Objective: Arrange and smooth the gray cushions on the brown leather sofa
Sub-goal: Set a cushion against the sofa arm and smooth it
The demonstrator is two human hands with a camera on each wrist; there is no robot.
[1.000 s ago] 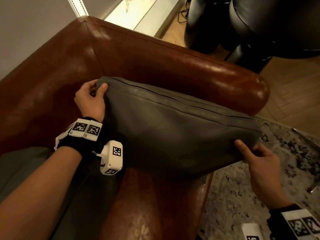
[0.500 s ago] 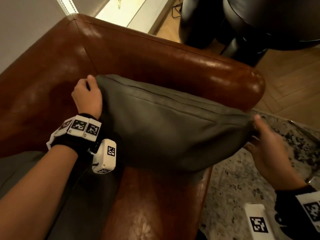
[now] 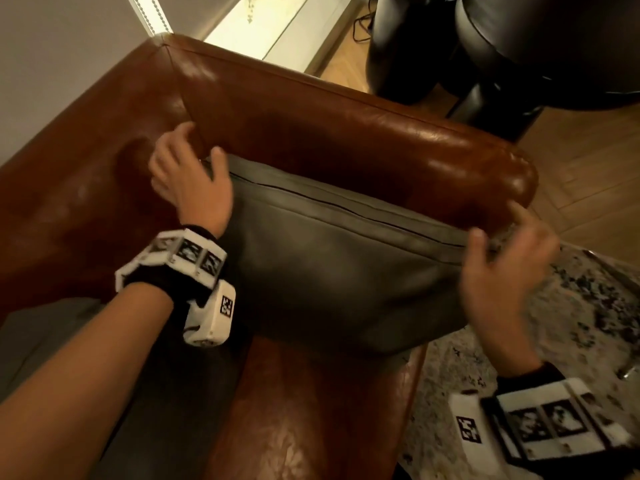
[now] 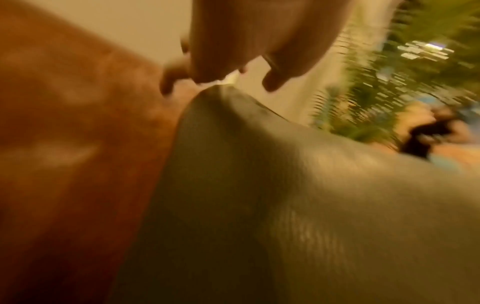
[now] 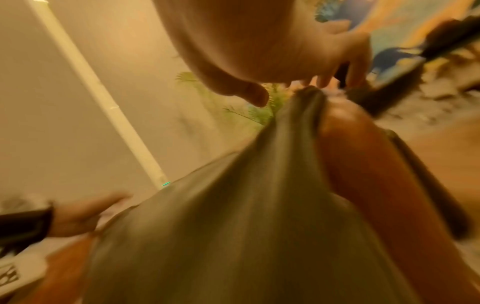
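Observation:
A gray leather cushion point(image 3: 329, 271) stands on its edge on the brown leather sofa point(image 3: 346, 133), leaning against the sofa's arm. My left hand point(image 3: 194, 181) hovers at its upper left corner with the fingers spread; in the left wrist view the fingers point(image 4: 275, 80) sit just above the cushion's corner point(image 4: 221, 96) without gripping it. At the upper right corner my right hand point(image 3: 502, 261) is blurred, also with spread fingers. In the right wrist view its thumb point(image 5: 252, 94) and the cushion's tip point(image 5: 306, 98) are apart.
A second gray cushion point(image 3: 45, 334) lies on the seat at the lower left, under my left forearm. A black chair point(image 3: 519, 46) stands behind the sofa's arm. A patterned rug point(image 3: 581, 317) covers the wooden floor on the right.
Both hands have let go of the cushion's upper corners and spread their fingers. The cushion now leans closer against the sofa's arm.

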